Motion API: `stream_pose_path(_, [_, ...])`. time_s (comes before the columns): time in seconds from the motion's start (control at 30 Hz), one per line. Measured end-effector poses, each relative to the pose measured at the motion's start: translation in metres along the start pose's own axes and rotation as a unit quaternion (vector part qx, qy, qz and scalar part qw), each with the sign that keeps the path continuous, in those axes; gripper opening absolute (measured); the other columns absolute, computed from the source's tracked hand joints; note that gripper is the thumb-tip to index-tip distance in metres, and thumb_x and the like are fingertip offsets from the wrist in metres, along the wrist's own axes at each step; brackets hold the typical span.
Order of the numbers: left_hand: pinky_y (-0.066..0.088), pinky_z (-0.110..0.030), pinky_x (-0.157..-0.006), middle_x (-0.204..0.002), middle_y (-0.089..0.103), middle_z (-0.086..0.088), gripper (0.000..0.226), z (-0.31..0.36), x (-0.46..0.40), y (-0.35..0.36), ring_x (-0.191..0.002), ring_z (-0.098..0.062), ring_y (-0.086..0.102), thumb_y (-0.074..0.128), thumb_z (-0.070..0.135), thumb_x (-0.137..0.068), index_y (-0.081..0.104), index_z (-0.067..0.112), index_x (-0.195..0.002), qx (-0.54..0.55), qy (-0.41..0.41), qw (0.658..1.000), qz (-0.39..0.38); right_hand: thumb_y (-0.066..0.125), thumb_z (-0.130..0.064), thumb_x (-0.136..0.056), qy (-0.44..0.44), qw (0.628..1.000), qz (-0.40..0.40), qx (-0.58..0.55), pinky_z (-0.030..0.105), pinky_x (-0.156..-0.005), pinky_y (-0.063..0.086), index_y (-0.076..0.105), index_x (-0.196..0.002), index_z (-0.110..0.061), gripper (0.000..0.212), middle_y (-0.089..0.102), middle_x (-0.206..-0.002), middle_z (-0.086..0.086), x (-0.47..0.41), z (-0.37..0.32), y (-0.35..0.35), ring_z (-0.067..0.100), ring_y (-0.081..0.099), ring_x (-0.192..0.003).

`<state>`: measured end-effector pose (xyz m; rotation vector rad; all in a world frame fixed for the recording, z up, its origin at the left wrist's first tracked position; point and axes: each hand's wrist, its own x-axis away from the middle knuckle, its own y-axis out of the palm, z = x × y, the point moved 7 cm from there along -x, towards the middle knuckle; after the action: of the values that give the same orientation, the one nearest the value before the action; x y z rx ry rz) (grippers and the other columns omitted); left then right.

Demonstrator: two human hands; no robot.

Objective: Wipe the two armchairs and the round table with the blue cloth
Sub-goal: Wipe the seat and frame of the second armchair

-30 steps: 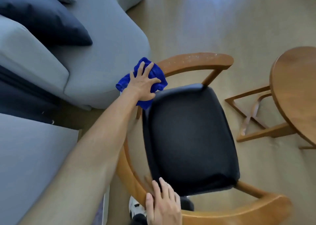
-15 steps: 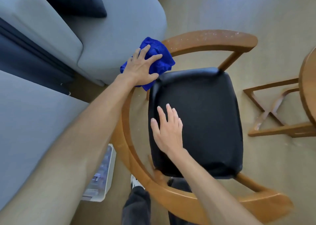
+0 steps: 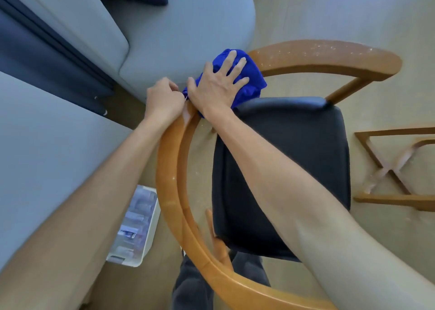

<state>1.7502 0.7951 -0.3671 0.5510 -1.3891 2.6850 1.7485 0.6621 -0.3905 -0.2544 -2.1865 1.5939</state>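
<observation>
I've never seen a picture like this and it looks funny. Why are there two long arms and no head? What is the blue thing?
The camera sits on a person's head and looks down, so you see what that person sees: their own two arms reaching out. That is why the arms look so long.

The right hand lies flat on a blue cloth and presses it on the wooden rail of an armchair. The left hand is curled beside it at the cloth's edge; what it grips is hard to see. White specks dust the rail. The chair has a black seat. A grey sofa stands behind it.
</observation>
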Motion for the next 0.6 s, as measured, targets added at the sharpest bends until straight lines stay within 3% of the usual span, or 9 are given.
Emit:
stream_pose_path(0.07, [0.039, -0.029, -0.071, -0.097, 0.058, -0.004, 0.025, -0.004, -0.002, 0.005, -0.084, -0.022, 0.051, 0.043, 0.011, -0.085, 0.065, 0.012, -0.098, -0.025, -0.027, 0.999, -0.006, 0.043, -0.034, -0.089, -0.055, 0.998, 0.027, 0.027, 0.064, -0.11, 0.011, 0.059, -0.114, -0.013, 0.036, 0.025, -0.154, 0.02, -0.004, -0.003, -0.002, 0.046, 0.007, -0.143])
stream_pose_path(0.13, [0.035, -0.029, -0.057, -0.075, 0.053, -0.002, 0.02, 0.002, -0.004, 0.012, -0.068, -0.021, 0.047, 0.043, 0.011, -0.083, 0.062, 0.011, -0.077, -0.052, -0.038, 0.998, -0.027, 0.034, -0.025, -0.09, -0.169, 0.982, 0.033, 0.074, 0.056, -0.114, 0.009, 0.063, -0.113, -0.014, 0.038, 0.044, -0.144, 0.009, -0.007, -0.006, -0.002, 0.035, 0.018, -0.144])
stream_pose_path(0.2, [0.032, -0.031, -0.052, -0.07, 0.051, -0.003, 0.018, 0.013, -0.007, 0.021, -0.066, -0.023, 0.046, 0.042, 0.011, -0.08, 0.058, 0.012, -0.072, -0.07, -0.034, 0.996, -0.045, 0.027, -0.023, -0.092, -0.256, 0.962, 0.038, 0.086, 0.05, -0.115, 0.011, 0.064, -0.114, -0.016, 0.044, 0.054, -0.135, 0.003, -0.013, -0.004, -0.005, 0.028, 0.028, -0.14])
stream_pose_path(0.3, [0.033, -0.03, -0.065, -0.089, 0.053, -0.009, 0.022, 0.026, -0.013, 0.028, -0.081, -0.028, 0.043, 0.04, 0.011, -0.083, 0.059, 0.008, -0.094, -0.066, -0.005, 0.997, -0.038, 0.023, -0.039, -0.096, -0.309, 0.944, 0.056, 0.097, 0.048, -0.112, 0.014, 0.066, -0.115, -0.02, 0.051, 0.053, -0.137, 0.004, -0.025, 0.013, -0.009, 0.03, 0.035, -0.135])
stream_pose_path(0.43, [0.033, -0.024, -0.056, -0.094, 0.058, -0.004, 0.018, 0.035, -0.014, 0.039, -0.082, -0.022, 0.049, 0.049, 0.015, -0.084, 0.059, 0.01, -0.099, -0.013, 0.04, 0.999, -0.024, 0.022, -0.075, -0.085, -0.283, 0.947, 0.058, 0.142, 0.056, -0.112, 0.011, 0.06, -0.122, -0.03, 0.069, 0.042, -0.145, 0.009, -0.048, 0.047, -0.016, 0.038, 0.027, -0.138])
stream_pose_path(0.6, [0.04, -0.03, -0.084, -0.12, 0.059, -0.005, 0.031, 0.063, -0.02, 0.057, -0.104, -0.022, 0.053, 0.044, 0.025, -0.092, 0.054, 0.015, -0.119, -0.002, 0.097, 0.995, -0.021, 0.019, -0.074, -0.087, -0.259, 0.948, 0.094, 0.158, 0.056, -0.111, 0.015, 0.052, -0.132, -0.026, 0.073, 0.048, -0.138, 0.009, -0.069, 0.092, -0.038, 0.035, 0.038, -0.13])
